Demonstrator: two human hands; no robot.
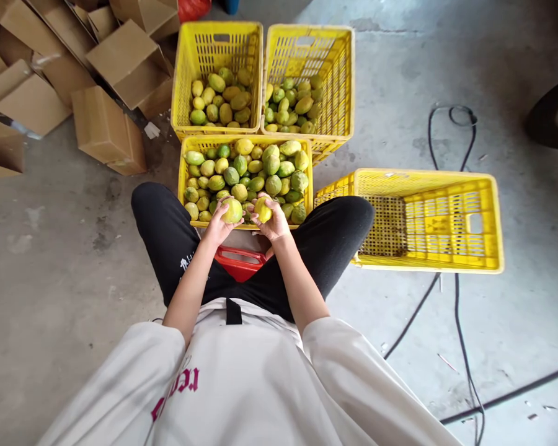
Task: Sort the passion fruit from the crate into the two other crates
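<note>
My left hand (219, 224) is closed around a yellow-green lemon (233, 211). In my right hand (275, 224) is a second, yellower lemon (263, 210), gripped by the fingers. Both fruits are held close together over the near edge of a full yellow crate (185, 186). That crate stands between my knees and is heaped with green and yellow lemons (243, 147). My fingers partly cover both held lemons.
Behind it stand a left yellow crate (181, 74) and a right yellow crate (346, 80), each partly filled with lemons. Another yellow crate (451, 220) lies to my right. Cardboard boxes (106, 130) pile up at the left. A black cable (462, 334) crosses the floor near a tyre (555, 114).
</note>
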